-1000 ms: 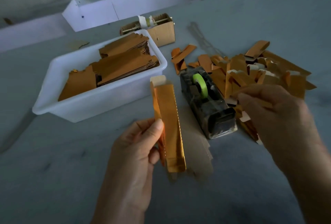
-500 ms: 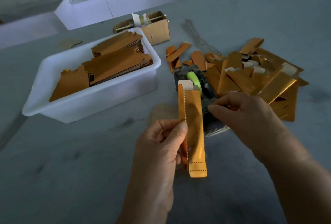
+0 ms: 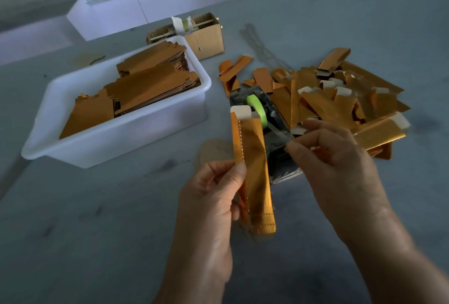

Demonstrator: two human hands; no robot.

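My left hand (image 3: 211,201) pinches a long folded gold-orange carton sleeve (image 3: 255,165) and holds it upright; its white tab is at the top. Behind it stands a dark tape dispenser (image 3: 272,119) with a green-cored roll (image 3: 256,107). My right hand (image 3: 332,155) pinches the end of a clear tape strip (image 3: 279,132) stretched out from the dispenser, just right of the sleeve.
A white tub (image 3: 116,133) of flat gold carton blanks sits at the left. A loose heap of folded gold sleeves (image 3: 340,95) lies right of the dispenser. A small cardboard box (image 3: 206,36) and a white trough (image 3: 145,10) stand at the back on the grey table.
My right hand left the heap, came to the dispenser and took the tape end. My left hand brought the sleeve rightward, in front of the dispenser.
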